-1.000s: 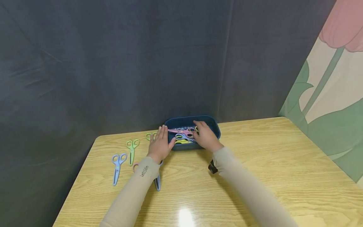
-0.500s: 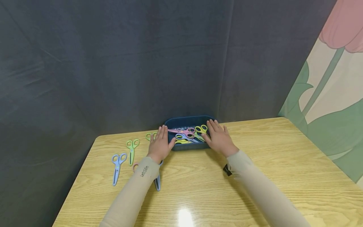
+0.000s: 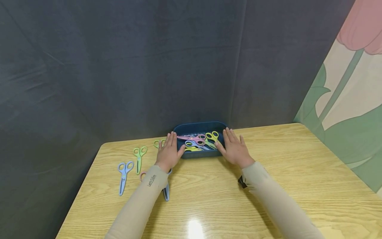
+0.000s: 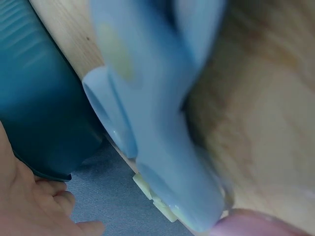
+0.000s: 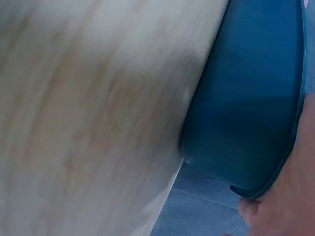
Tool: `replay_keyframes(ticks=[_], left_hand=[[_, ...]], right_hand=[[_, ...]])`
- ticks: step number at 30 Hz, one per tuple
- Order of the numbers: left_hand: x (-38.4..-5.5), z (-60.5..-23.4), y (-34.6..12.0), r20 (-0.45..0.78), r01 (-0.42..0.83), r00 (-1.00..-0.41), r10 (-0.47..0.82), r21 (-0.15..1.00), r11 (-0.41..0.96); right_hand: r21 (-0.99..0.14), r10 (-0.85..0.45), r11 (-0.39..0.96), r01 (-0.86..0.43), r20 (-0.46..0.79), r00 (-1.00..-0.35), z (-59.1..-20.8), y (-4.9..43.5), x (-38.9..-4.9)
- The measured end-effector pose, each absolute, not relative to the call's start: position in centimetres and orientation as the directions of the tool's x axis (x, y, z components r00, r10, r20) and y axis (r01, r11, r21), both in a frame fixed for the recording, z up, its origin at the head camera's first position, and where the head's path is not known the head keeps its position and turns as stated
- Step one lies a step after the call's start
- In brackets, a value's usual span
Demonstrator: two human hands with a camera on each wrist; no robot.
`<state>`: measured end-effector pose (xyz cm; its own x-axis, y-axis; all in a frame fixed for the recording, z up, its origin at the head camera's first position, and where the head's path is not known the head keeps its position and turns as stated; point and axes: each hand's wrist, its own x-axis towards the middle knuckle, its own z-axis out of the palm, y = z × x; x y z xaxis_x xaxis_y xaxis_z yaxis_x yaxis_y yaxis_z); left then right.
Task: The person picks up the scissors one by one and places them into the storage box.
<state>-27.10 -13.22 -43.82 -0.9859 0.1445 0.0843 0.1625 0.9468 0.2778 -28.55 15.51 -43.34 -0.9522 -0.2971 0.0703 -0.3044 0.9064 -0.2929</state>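
Observation:
A dark blue bin (image 3: 197, 154) stands at the back of the table, with several scissors inside: pink scissors (image 3: 200, 139), blue scissors (image 3: 189, 143) and yellow-handled scissors (image 3: 212, 135). My left hand (image 3: 167, 154) lies against the bin's left end, fingers straight and pointing away, thumb at the front rim. On the right end my right hand (image 3: 235, 150) lies the same way, fingers extended along the side. In the right wrist view the bin's wall (image 5: 246, 98) meets that hand at the rim. Neither hand holds any scissors.
Left of the bin lie blue scissors (image 3: 123, 177) and green scissors (image 3: 139, 161). More green handles (image 3: 156, 143) show behind my left hand. Other blue scissors (image 3: 166, 192) and a pink handle (image 3: 142, 175) are partly under my left sleeve. A dark curtain (image 3: 149, 83) hangs behind the table.
My right hand has come out of the bin and moved right to its right end, fingers now straight. The yellow-handled scissors are uncovered. My left hand has stayed in place.

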Motion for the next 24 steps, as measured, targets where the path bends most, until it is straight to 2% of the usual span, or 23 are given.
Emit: replay_keyframes(ticks=[19,24], left_hand=[[-26.5,-43.0,-13.8,0.036,0.136,-0.991,0.131,0.300,0.944],[-25.7,-42.1,-14.0,0.002,0.129,-0.991,0.137,0.353,0.927]], right_hand=[[-0.226,-0.308,0.920,-0.321,0.094,-0.947,-43.8,15.0,-28.7],[-0.230,-0.301,0.920,-0.316,0.097,-0.949,-43.6,15.3,-28.7]])
